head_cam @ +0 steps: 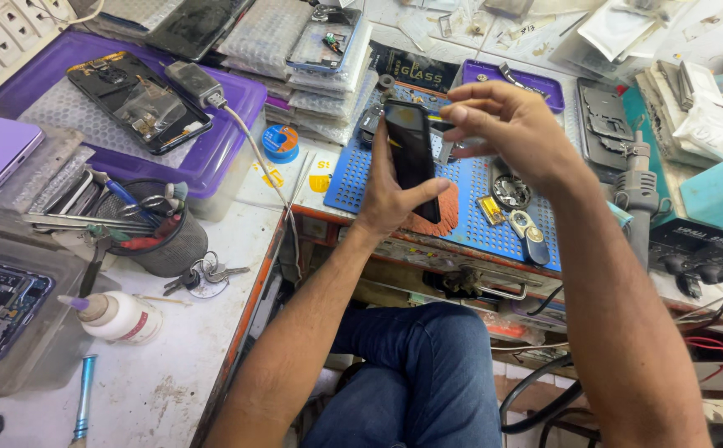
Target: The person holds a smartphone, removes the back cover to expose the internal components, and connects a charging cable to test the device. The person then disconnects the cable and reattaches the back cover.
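Black smartphone point(411, 158) is standing upright in the left hand point(390, 199)'s closed grip while the right hand point(506, 124) is pinching its top edge, needing steady support above the blue mat point(353, 178).

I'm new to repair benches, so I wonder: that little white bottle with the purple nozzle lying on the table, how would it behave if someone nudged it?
The white bottle lies on its side on the worktable, and its body looks round, so a nudge would probably roll it. It seems small and plastic, so likely light and not fragile. Its narrow purple tip might make it curve as it rolls.
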